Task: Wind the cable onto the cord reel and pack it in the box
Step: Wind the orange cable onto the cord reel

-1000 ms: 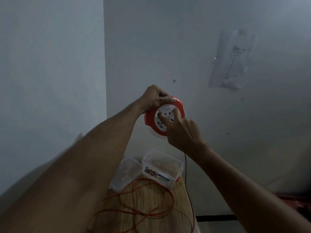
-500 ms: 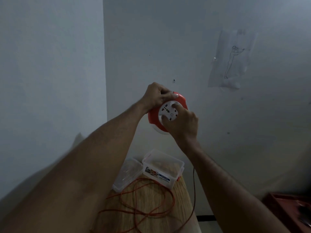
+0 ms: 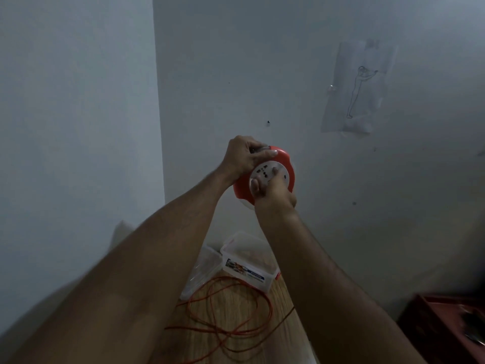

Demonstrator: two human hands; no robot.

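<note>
Right hand [image 3: 275,191] slid lower across cord reel [image 3: 283,164].

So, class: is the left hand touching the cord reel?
Touching. The head view shows the left hand gripping the cord reel's red rim, thumb lying across it.

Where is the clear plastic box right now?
In the head view the clear plastic box sits low in the middle, on the far end of the wooden table, with its lid beside it on the left and loose orange cable in front.
</note>
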